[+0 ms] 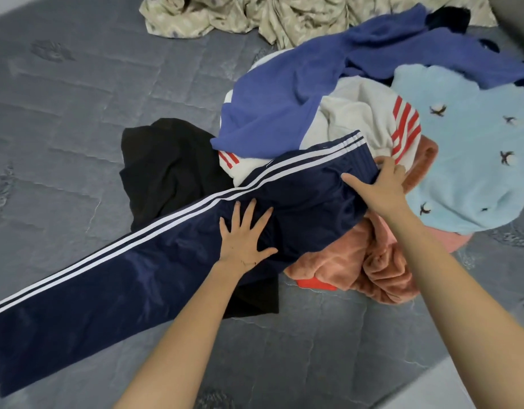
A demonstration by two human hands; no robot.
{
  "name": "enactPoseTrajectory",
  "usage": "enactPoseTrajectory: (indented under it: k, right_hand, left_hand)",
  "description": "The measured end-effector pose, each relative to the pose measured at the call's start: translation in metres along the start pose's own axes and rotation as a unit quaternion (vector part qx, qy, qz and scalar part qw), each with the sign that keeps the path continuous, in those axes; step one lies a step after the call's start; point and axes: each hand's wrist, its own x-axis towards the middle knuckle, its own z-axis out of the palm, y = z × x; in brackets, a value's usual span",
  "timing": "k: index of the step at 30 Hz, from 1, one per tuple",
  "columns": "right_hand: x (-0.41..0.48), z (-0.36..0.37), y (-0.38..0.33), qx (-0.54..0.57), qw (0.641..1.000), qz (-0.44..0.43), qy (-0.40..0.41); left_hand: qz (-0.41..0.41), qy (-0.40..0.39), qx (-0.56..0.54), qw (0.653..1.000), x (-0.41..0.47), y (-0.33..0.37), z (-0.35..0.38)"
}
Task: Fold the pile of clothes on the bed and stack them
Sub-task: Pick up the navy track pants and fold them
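Navy track pants point(130, 290) with white side stripes lie stretched from the lower left up onto the pile of clothes. My left hand point(244, 236) presses flat on the upper leg with fingers spread. My right hand point(381, 187) rests at the waistband, thumb out over the fabric and fingers curling over its edge. The pile holds a blue sweater point(287, 95), a white garment with red stripes point(358, 113), a light blue fleece with bird prints point(467, 149) and a pink fuzzy garment point(355, 261).
A black garment point(166, 166) lies partly under the pants on the grey quilted bed point(77, 98). A crumpled beige patterned sheet point(254, 16) lies at the far edge. The bed's corner shows at the lower right.
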Motion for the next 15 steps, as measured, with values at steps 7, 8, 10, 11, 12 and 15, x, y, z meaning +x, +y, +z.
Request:
enactPoseTrajectory:
  k: [7, 8, 10, 11, 12, 15]
  right_hand:
    - [-0.022, -0.009, -0.037, 0.216, 0.972, 0.09, -0.018]
    - [-0.03, -0.008, -0.048, 0.229, 0.97, 0.078, -0.013]
    - [-0.051, 0.003, -0.071, 0.265, 0.963, 0.048, -0.018]
    - [-0.064, 0.011, -0.083, 0.277, 0.96, 0.025, -0.028]
    - [-0.078, 0.022, -0.095, 0.278, 0.96, 0.0, -0.044]
    - [-0.127, 0.064, -0.122, 0.212, 0.964, -0.094, -0.128]
  left_hand:
    - [-0.007, 0.188, -0.278, 0.942, -0.034, 0.011, -0.008]
    - [-0.003, 0.224, -0.326, 0.918, -0.039, 0.014, -0.015]
    - [-0.01, 0.241, -0.468, 0.85, -0.053, 0.019, -0.039]
    - [-0.019, 0.218, -0.553, 0.804, -0.061, 0.019, -0.053]
    - [-0.026, 0.189, -0.628, 0.754, -0.071, 0.017, -0.067]
    - [-0.051, 0.151, -0.721, 0.675, -0.095, -0.01, -0.086]
